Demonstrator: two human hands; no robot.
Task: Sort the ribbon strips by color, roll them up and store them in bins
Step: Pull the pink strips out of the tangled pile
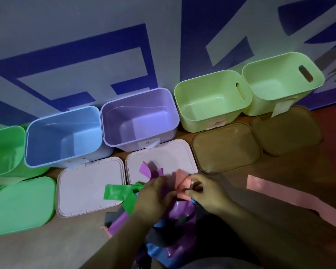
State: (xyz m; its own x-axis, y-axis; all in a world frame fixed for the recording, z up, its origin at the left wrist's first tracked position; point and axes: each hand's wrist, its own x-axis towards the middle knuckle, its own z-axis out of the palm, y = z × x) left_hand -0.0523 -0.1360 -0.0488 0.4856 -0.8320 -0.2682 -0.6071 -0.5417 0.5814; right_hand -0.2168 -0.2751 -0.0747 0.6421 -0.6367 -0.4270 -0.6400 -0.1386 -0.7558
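Note:
A tangled pile of ribbon strips (175, 226) in purple, blue, green and dark grey lies on the floor in front of me. My left hand (153, 197) presses on the pile, fingers closed around purple and green strips (114, 192). My right hand (208, 193) pinches a pink strip (180, 183) just to the right of the left hand. A row of open bins stands against the wall: green (2, 152), blue (64, 136), purple (140, 117) and two light green (209, 100) (279, 82). All look empty.
Lids lie on the floor before the bins: green (21, 206), two white (85, 183) (163, 154) and two clear brown (225, 146) (287, 131). A long pink strip (291, 193) lies flat to the right. The wall has blue markings.

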